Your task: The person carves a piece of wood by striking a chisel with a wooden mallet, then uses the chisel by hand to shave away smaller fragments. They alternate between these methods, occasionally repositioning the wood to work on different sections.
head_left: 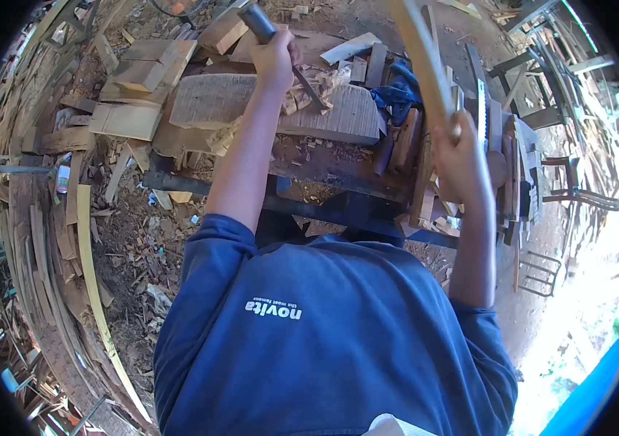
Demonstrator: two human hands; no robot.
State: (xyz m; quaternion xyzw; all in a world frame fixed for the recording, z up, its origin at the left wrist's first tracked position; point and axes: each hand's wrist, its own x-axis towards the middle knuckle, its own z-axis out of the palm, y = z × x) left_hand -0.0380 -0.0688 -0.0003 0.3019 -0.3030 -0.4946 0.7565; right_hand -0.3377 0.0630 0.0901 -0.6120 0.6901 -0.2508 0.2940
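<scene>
If misaimed, the club [428, 67] held in the right grip [462, 156] could hit the left grip [276, 59] clasping the chisel [257, 23] above the block [340, 120].

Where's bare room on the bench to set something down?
Mostly bare: bench strip between the wood block and the bench's near edge. Also bare: the block's right end, between chisel and blue cloth. Crowded: boards from the cloth past the right hand; wood chips around the chisel's tip.

A woodworking workshop: chisel [258, 24], cluttered bench [331, 173], long planks [90, 261], chip-littered ground [167, 247]
</scene>
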